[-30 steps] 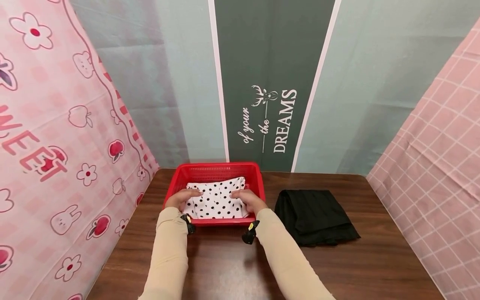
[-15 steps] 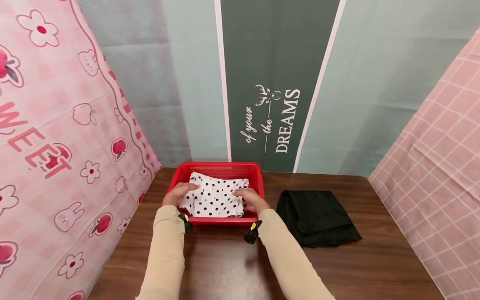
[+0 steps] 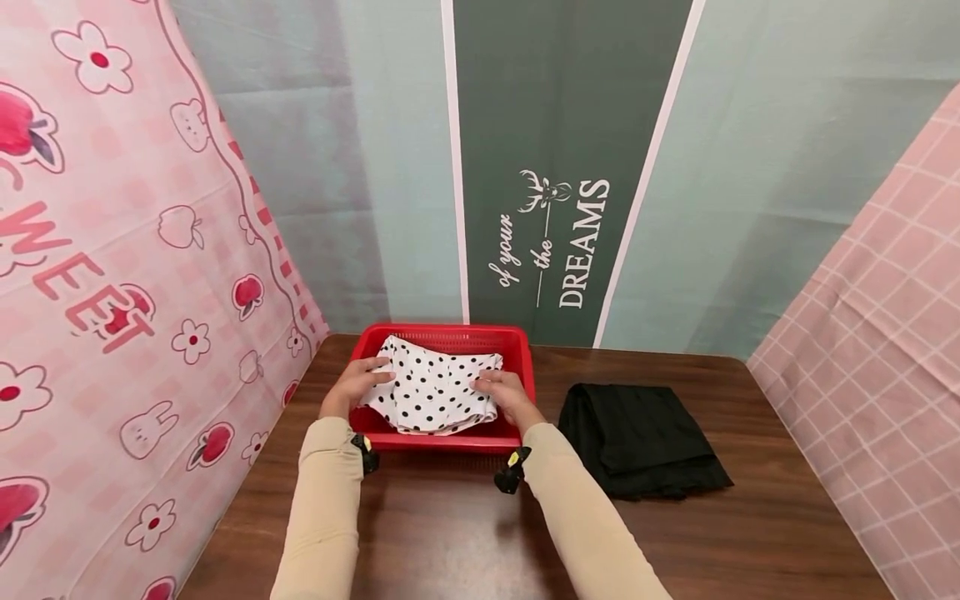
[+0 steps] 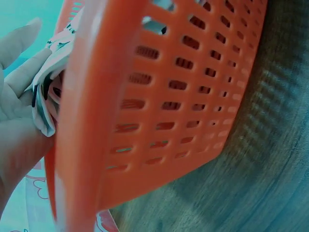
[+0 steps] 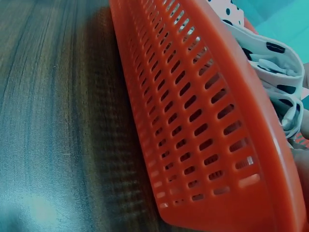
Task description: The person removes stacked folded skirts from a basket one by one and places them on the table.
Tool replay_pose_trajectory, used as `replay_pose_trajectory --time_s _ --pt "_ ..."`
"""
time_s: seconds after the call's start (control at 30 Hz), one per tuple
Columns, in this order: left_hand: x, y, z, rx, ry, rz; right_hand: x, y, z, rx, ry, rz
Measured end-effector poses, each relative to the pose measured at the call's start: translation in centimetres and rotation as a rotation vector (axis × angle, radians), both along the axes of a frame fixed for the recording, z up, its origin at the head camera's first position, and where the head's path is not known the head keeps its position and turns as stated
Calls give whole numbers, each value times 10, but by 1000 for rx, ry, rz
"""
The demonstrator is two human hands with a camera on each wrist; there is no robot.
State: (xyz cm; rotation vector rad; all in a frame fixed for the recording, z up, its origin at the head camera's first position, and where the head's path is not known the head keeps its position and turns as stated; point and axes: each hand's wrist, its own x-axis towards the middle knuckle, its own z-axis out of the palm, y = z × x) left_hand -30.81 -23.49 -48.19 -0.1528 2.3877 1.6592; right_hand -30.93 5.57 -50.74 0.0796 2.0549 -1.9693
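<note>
A folded white cloth with black polka dots [image 3: 438, 387] sits inside a red perforated plastic basket [image 3: 450, 442], its far left corner raised to the basket's back rim. My left hand [image 3: 352, 385] grips the cloth's left side, and my right hand [image 3: 510, 396] holds its right side, thumb on top. In the left wrist view the left hand [image 4: 19, 96] has a folded edge of the cloth [image 4: 48, 96] against its fingers, just past the basket rim. Stacked fold layers of the cloth [image 5: 277, 63] show over the rim in the right wrist view; most of the right hand is out of that view.
Folded black fabric [image 3: 645, 442] lies on the brown wooden table [image 3: 442, 533], right of the basket. A pink patterned curtain [image 3: 150, 333] stands at the left, a green one [image 3: 570, 125] at the back, and a pink checked one [image 3: 877, 333] at the right.
The polka-dot cloth has risen a little in the basket, its left side tilting up and its near edge coming off the front wall. Both hands moved with it. The head view has shifted slightly left.
</note>
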Motion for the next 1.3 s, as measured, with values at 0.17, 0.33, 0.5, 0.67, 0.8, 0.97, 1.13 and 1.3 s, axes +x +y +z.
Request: replay_pose_trajectory --time_s 0.17,0.33,0.5,0.67,0.8,0.97,1.13,1.3 --pt "2 -5 7 16 21 23 1 2 6 -53 47 -5" --pt "8 -5 13 56 27 37 2 3 12 -68 45 -25" --pt "15 -6 18 129 53 38 5 6 19 -93 51 -27" --pt "21 -9 22 153 110 -13 14 18 34 -134 69 39" --pt "25 -11 25 191 156 -69 15 29 38 -202 63 95" --pt "34 -12 25 294 227 -187 22 40 44 -309 54 199" --pt "45 -9 29 383 276 -282 33 51 52 -359 43 304" --pt "55 -4 34 491 221 -307 43 58 56 -311 91 377"
